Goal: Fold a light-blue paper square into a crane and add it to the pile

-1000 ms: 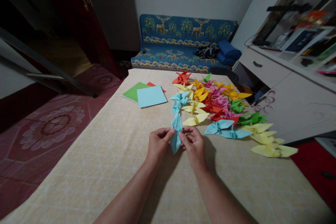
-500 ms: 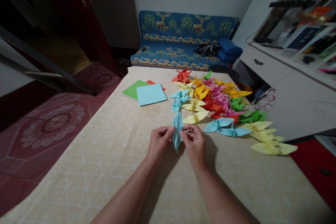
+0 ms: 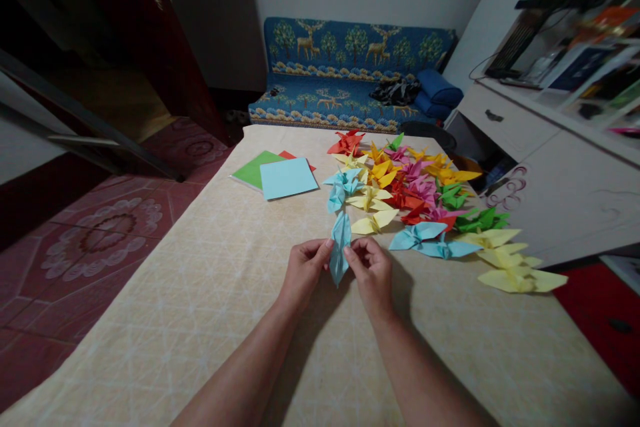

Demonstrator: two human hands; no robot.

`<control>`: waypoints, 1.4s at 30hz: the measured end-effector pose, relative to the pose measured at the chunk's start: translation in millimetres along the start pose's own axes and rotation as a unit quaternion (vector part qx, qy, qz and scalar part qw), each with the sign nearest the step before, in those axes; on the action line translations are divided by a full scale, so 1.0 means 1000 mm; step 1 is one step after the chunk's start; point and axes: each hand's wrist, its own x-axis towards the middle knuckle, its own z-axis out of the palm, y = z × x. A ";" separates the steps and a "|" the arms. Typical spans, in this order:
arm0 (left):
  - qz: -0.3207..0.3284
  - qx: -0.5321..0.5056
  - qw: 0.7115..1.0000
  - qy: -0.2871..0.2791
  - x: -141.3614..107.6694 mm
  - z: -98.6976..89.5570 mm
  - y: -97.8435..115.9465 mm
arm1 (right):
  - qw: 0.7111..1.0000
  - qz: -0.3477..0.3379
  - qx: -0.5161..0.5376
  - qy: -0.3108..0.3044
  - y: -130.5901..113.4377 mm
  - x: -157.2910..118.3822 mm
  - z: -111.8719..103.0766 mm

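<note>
Between my two hands is a light blue origami crane (image 3: 341, 250), its long pointed shape running away from me. My left hand (image 3: 309, 265) pinches its left edge with the thumb on top. On the other side, my right hand (image 3: 369, 268) grips the right edge, thumb pressed on the paper and fingers curled. The undersides of the fingers are hidden. Just beyond the far tip lie another light blue crane (image 3: 337, 198) and a pale yellow crane (image 3: 375, 221).
Many folded cranes in red, orange (image 3: 383, 173), pink, green, blue (image 3: 419, 235) and yellow (image 3: 523, 279) spread over the right of the table. Square sheets, light blue (image 3: 289, 179), green (image 3: 254, 169) and red, lie at the back left. A patterned sofa (image 3: 350, 80) and a white cabinet (image 3: 565, 187) stand beyond.
The light blue crane has tilted slightly, its far tip shifting a little to the right. Both hands keep their grip in nearly the same place.
</note>
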 end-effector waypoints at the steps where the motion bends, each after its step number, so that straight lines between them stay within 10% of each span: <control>1: 0.002 0.001 1.000 -0.003 0.000 0.000 0.000 | 1.000 -0.004 -0.001 0.002 -0.001 0.000 0.000; 42: 0.001 0.015 1.000 0.027 0.000 0.005 -0.005 | 0.988 -0.093 -0.122 0.013 0.011 -0.006 0.002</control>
